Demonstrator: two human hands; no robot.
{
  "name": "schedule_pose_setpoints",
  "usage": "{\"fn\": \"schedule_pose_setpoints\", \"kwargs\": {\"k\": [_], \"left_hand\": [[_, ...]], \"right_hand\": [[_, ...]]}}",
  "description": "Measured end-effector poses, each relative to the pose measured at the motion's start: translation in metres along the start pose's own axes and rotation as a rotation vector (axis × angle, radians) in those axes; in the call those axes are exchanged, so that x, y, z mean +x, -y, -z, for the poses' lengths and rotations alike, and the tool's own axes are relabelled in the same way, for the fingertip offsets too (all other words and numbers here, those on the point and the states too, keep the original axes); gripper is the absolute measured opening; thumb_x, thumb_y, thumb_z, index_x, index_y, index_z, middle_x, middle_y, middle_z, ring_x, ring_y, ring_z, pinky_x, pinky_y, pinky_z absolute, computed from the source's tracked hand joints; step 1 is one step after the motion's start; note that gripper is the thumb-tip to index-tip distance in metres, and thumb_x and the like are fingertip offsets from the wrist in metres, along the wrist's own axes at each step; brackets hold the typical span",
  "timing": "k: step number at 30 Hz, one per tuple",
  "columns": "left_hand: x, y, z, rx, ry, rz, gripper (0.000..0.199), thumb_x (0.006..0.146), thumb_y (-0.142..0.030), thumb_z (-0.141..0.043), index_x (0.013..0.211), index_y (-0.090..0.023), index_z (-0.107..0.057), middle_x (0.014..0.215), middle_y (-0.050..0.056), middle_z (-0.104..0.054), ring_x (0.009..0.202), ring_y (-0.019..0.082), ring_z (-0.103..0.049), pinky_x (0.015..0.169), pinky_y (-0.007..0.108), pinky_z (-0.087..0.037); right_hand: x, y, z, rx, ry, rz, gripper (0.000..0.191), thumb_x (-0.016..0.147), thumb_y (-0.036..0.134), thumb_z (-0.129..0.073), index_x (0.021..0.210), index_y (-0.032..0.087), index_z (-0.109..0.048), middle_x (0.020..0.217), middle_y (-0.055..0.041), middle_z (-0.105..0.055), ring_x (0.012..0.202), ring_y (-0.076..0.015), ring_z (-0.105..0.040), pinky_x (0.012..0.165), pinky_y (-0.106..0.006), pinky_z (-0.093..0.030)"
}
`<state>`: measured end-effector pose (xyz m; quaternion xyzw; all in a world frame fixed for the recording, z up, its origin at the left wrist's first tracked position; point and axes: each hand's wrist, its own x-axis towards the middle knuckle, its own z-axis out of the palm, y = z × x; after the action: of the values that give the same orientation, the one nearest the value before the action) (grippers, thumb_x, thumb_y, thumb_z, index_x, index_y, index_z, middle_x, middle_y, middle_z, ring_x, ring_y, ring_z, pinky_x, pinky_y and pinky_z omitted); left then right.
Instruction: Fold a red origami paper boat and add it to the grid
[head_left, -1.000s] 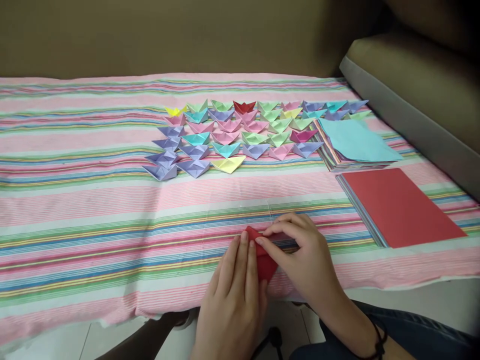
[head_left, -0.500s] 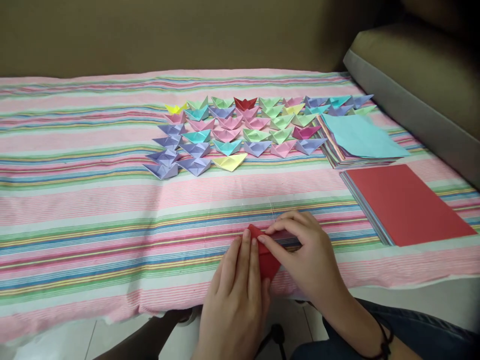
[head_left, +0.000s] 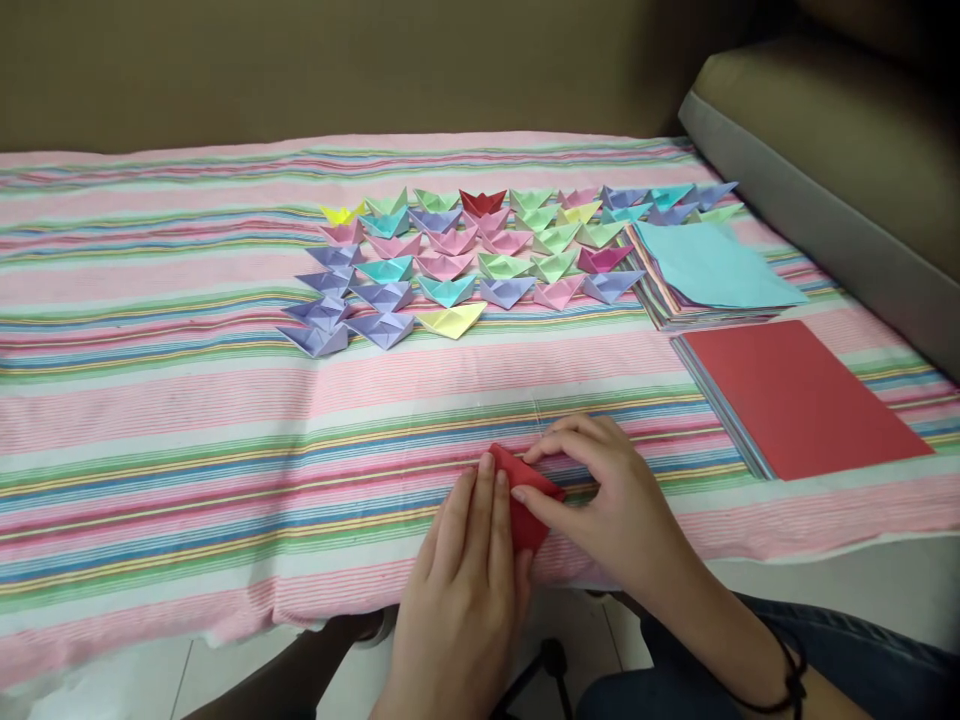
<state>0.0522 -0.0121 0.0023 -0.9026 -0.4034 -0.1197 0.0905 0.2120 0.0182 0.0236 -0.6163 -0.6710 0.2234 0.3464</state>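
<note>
A small folded sheet of red paper (head_left: 530,522) lies near the front edge of the striped cloth. My left hand (head_left: 469,580) rests flat on its left part, fingers stretched out side by side and covering much of it. From the right, my right hand (head_left: 600,490) grips the paper's upper layer between thumb and index finger, by a fold near the top. Several folded paper boats in many colours, such as a yellow boat (head_left: 452,321) and a dark red boat (head_left: 482,203), stand in rows beyond my hands.
To the right lie a stack of red-topped paper squares (head_left: 810,400) and, behind it, a light blue-topped paper stack (head_left: 716,265) touching the boats' end. The striped cloth (head_left: 150,400) covers the seat. A brown armrest (head_left: 825,140) bounds the right; a backrest (head_left: 337,70) rises behind.
The upper layer of the red paper stands a little more open at the right, its corner now showing by my right thumb. My left hand stays on the paper. The whole view has shifted slightly.
</note>
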Motion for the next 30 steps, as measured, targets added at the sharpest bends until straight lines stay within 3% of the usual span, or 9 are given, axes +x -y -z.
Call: {"fn": "schedule_pose_setpoints", "kwargs": {"k": [11, 17, 24, 27, 30], "left_hand": [[0.007, -0.001, 0.004, 0.034, -0.095, 0.022, 0.041, 0.087, -0.022, -0.048, 0.121, 0.001, -0.053, 0.128, 0.016, -0.054, 0.119, 0.03, -0.051, 0.091, 0.037, -0.048], [0.003, 0.001, 0.003, -0.018, -0.052, 0.025, 0.047, 0.089, -0.031, -0.044, 0.124, 0.0, -0.052, 0.131, 0.017, -0.051, 0.121, 0.031, -0.047, 0.092, 0.038, -0.046], [0.003, 0.003, 0.009, -0.069, 0.0, 0.013, 0.053, 0.085, -0.049, -0.047, 0.129, -0.019, -0.05, 0.136, 0.019, -0.047, 0.122, 0.033, -0.046, 0.087, 0.04, -0.049], [0.003, 0.003, 0.01, -0.074, 0.005, 0.003, 0.055, 0.083, -0.051, -0.049, 0.13, -0.021, -0.05, 0.135, 0.019, -0.047, 0.122, 0.033, -0.046, 0.086, 0.041, -0.05], [0.003, 0.004, 0.01, -0.066, 0.007, 0.003, 0.057, 0.081, -0.052, -0.05, 0.13, -0.023, -0.05, 0.135, 0.019, -0.047, 0.121, 0.034, -0.046, 0.084, 0.041, -0.051]], "right_hand": [[0.0, -0.002, 0.001, 0.006, 0.009, -0.017, 0.019, 0.063, 0.009, -0.064, 0.075, 0.021, -0.058, 0.084, -0.0015, -0.06, 0.087, -0.0226, -0.053, 0.078, -0.038, -0.042], [0.001, -0.004, 0.01, 0.122, 0.056, -0.067, 0.022, 0.064, 0.003, -0.059, 0.077, 0.022, -0.057, 0.082, -0.0003, -0.061, 0.086, -0.0206, -0.055, 0.077, -0.035, -0.044], [0.005, -0.011, 0.028, 0.251, 0.186, -0.14, 0.028, 0.064, 0.002, -0.051, 0.082, 0.022, -0.06, 0.09, -0.0004, -0.064, 0.091, -0.0198, -0.058, 0.08, -0.034, -0.046], [0.008, -0.011, 0.03, 0.333, 0.231, -0.162, 0.023, 0.072, 0.007, -0.05, 0.085, 0.022, -0.062, 0.09, -0.0014, -0.065, 0.087, -0.0187, -0.061, 0.076, -0.032, -0.048], [0.008, -0.009, 0.026, 0.309, 0.189, -0.139, 0.016, 0.075, 0.012, -0.055, 0.084, 0.022, -0.064, 0.089, -0.0019, -0.066, 0.087, -0.019, -0.061, 0.077, -0.032, -0.048]]}}
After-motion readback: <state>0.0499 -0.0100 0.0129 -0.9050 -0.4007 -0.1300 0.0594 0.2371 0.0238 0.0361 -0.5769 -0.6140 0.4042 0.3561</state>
